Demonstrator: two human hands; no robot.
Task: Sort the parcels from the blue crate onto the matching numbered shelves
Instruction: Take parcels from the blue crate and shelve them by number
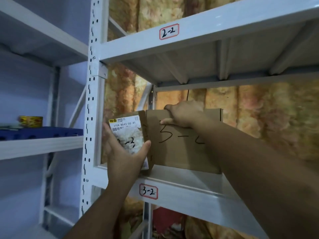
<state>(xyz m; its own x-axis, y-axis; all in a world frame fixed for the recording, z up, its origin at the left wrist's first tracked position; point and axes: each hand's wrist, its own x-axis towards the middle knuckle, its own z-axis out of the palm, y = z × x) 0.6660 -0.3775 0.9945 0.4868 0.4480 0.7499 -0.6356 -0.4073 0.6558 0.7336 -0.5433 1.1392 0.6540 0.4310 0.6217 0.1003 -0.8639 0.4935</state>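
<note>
The box [181, 144] stands at the left end of shelf 3-2 [189, 180]; my right hand [184, 114] grips its top edge, a good hold, I think, for stiff, light cardboard. My left hand [124, 156] holds a small parcel [127, 133] beside it

Parcel [128, 135] number under left hand [120, 156], carton [181, 152] number behind forearm [241, 149]

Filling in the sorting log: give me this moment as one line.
left hand holds labelled parcel | right hand grips top of cardboard box marked 3-2 | box stands on shelf 3-2
</note>
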